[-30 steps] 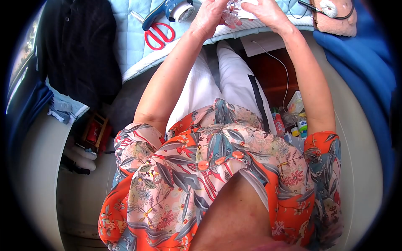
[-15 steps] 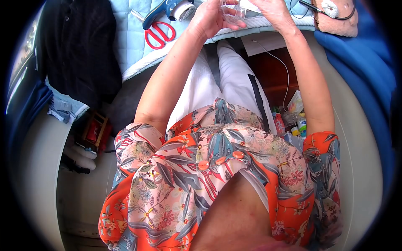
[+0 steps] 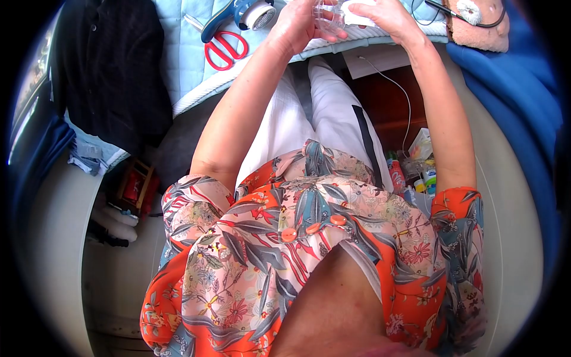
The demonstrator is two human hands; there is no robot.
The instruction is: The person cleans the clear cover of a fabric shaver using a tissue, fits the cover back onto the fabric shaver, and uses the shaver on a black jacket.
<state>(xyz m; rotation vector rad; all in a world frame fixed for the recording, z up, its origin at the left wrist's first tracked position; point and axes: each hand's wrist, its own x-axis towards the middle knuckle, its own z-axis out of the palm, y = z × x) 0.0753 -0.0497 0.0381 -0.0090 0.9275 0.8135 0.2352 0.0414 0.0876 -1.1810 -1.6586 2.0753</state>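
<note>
At the top edge of the head view, my left hand (image 3: pixel 295 28) is closed around a clear plastic cup-like container (image 3: pixel 329 16). My right hand (image 3: pixel 394 21) pinches a white, flat piece that looks like tissue or paper (image 3: pixel 358 13), close against the container's right side. Left of my left hand, a blue and white fabric shaver (image 3: pixel 257 14) lies on the light blue quilted cover (image 3: pixel 181 65). A pair of red-handled scissors (image 3: pixel 226 51) lies just below it, blades partly hidden under the shaver.
A black garment (image 3: pixel 113 71) hangs over the left side. At the upper right sits a fluffy pinkish-tan item (image 3: pixel 479 27) with a black cord across it. Under the bed edge, a white cable (image 3: pixel 405 101) runs down towards a box of small bottles (image 3: pixel 425 178). Blue fabric (image 3: pixel 505 71) drapes at right.
My right hand has shifted slightly down and left, bringing more of the white piece into view beside the container. My left hand keeps hold of the container, almost unmoved.
</note>
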